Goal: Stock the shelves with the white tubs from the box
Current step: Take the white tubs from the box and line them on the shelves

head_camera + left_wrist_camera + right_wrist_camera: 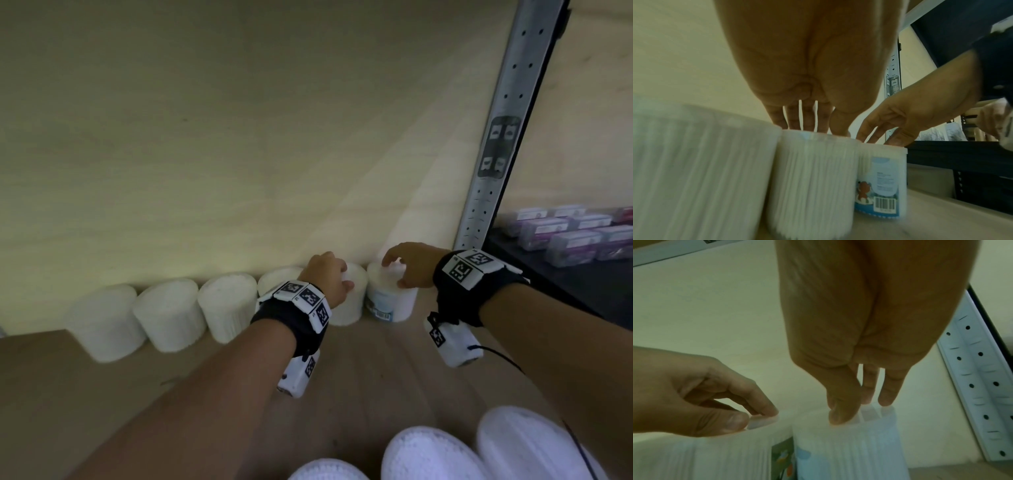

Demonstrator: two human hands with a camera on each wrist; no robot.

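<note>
Several white tubs stand in a row along the back of a wooden shelf [359, 377]. My left hand [339, 270] reaches from above and pinches the lid rim of a plain white tub [349, 305], thumb in front and fingers behind. That same left hand [813, 129] comes down on this tub [812, 178] in its wrist view. Touching it on the right is a tub with a blue label and barcode [387, 301]. My right hand [397, 272] holds its lid by the fingertips, thumb on the front edge. In the right wrist view my right hand [859, 410] sits on that tub [849, 451].
Three more tubs [169, 315] continue the row to the left. A perforated grey upright [503, 137] rises just right of the labelled tub. Beyond it a dark shelf holds purple boxes [575, 236]. More white tubs [431, 455] show blurred at the bottom edge.
</note>
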